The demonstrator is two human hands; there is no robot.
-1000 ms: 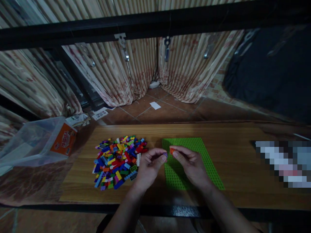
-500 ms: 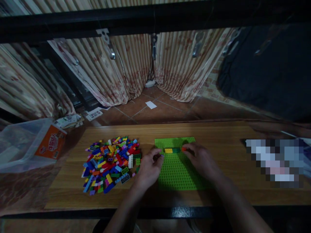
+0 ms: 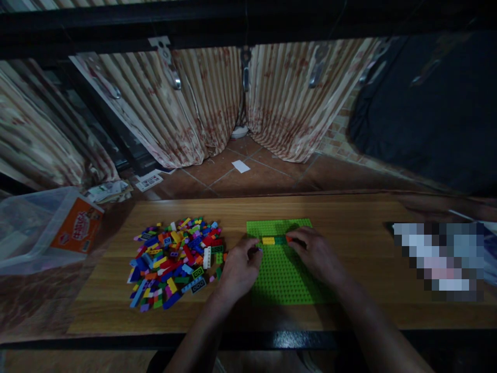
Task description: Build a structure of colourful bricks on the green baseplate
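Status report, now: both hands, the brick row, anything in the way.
Right hand gripping orange brick, beside dark green brick. Left hand pinching purple piece, mostly hidden. Brick pile left, off the baseplate.

Striped curtains (image 3: 212,103) hang at the far side; a white card (image 3: 240,166) lies on the tiled floor (image 3: 217,177); left, a clear bin (image 3: 29,220) bears an orange label (image 3: 77,226).

The baseplate (image 3: 289,274) is bright green, dotted with studs; a yellow brick (image 3: 268,241), a dark green brick (image 3: 280,240) and an orange-red brick (image 3: 288,239) show on it. The brick pile (image 3: 174,261) at left mixes red, blue, yellow, purple and white. The counter (image 3: 368,248) is brown wood-grained; the curtains (image 3: 202,103) are cream with reddish blotches.
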